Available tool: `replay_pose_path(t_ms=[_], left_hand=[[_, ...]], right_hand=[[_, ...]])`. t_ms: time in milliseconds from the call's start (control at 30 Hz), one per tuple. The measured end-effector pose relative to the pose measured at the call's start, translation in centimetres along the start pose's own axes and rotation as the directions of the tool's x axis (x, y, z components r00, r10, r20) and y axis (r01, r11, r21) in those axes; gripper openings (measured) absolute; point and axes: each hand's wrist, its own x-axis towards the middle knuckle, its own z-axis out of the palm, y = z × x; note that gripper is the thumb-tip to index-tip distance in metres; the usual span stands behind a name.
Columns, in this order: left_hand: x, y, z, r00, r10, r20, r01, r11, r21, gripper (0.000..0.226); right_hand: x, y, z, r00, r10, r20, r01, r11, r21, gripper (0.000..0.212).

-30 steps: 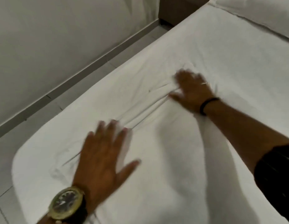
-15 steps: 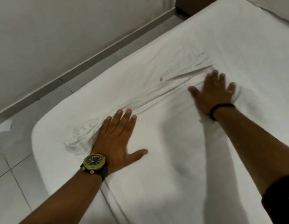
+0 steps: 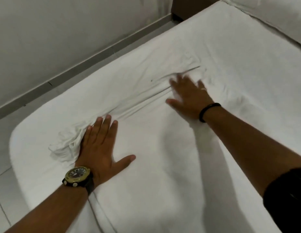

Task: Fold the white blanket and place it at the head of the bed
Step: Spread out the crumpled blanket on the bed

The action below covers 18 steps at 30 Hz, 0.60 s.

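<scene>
Scene: A person leans over a bed (image 3: 247, 47) beside a pale wall (image 3: 62, 31), both arms stretched out across white fabric.
White blanket: The white blanket (image 3: 154, 157) lies spread flat over the near part of the bed, its far edge gathered into a long ridge of creases running between the two hands, with a bunched, frayed-looking corner just left of the left hand.
Left hand: The left hand (image 3: 99, 145) lies palm down on the blanket, fingers straight and together, thumb splayed to the right; flat and released, gripping nothing. A gold-rimmed watch (image 3: 77, 176) sits on the wrist.
Right hand: The right hand (image 3: 190, 96), blurred, lies palm down farther up the bed at the creased ridge, fingers spread; it appears released, closed on nothing. A black band (image 3: 208, 111) circles the wrist, and a dark sleeve (image 3: 287, 199) shows at the lower right.
Head of the bed: A white pillow (image 3: 272, 15) rests at the top right corner, well apart from the hands.
Floor: Light tiles (image 3: 1, 207) show at the lower left, beside the mattress corner.
</scene>
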Motion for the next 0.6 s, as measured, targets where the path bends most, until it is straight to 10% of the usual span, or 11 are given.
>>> replay_pose_path(t_ms=[200,300,433,600], left_hand=[[-0.1,-0.3,0.5,1.0,0.014,-0.012,-0.014,1.0,-0.001,0.11],[0.0,-0.1,0.6,1.0,0.006,-0.012,-0.006,1.0,-0.008,0.11],[0.1,-0.4,0.9,1.0,0.016,-0.013,-0.016,1.0,-0.015,0.109],[0.5,-1.0,1.7,0.999,0.034,-0.017,-0.034,0.999,-0.018,0.108]], right_hand=[[1.2,5.9,-2.5,0.795,0.593,0.128,-0.602,0.796,0.056,0.099],[1.4,1.5,-2.3,0.849,0.527,-0.045,-0.526,0.85,0.024,0.1],[5.6,-3.3,-2.6,0.803,0.567,0.185,-0.592,0.796,0.126,0.12],[9.2,-2.6,-3.1,0.974,0.223,0.032,-0.219,0.902,0.373,0.087]])
